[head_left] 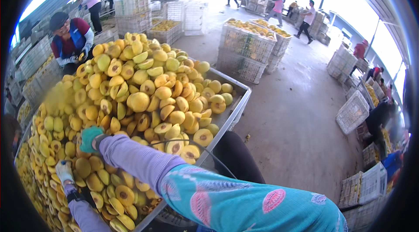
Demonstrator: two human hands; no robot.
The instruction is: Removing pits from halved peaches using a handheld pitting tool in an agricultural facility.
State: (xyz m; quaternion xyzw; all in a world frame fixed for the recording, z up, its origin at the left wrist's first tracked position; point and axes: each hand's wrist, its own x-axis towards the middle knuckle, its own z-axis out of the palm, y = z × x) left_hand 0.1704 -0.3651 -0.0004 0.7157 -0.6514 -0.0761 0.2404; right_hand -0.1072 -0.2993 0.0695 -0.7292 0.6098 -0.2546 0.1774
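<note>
Fingers of your left hand (65, 171), in a pale glove, are pressed down among the halved yellow fruit (124, 195) at the near edge of the heap, and you cannot tell whether they are curled round a piece or lying loose. Your right hand (91, 139), in a teal glove, reaches further in, and its fingers are hidden too, so its hold is unclear. Both rest low on a steep pile, so pulling a piece from the base could send halves sliding toward you. Fruit near the metal desk rim (227, 120) sits close to the edge and may roll onto the floor (297, 118). Beyond the heap, a seated worker (70, 40) handles fruit on the far side, and any slide there could reach that person's hands.
</note>
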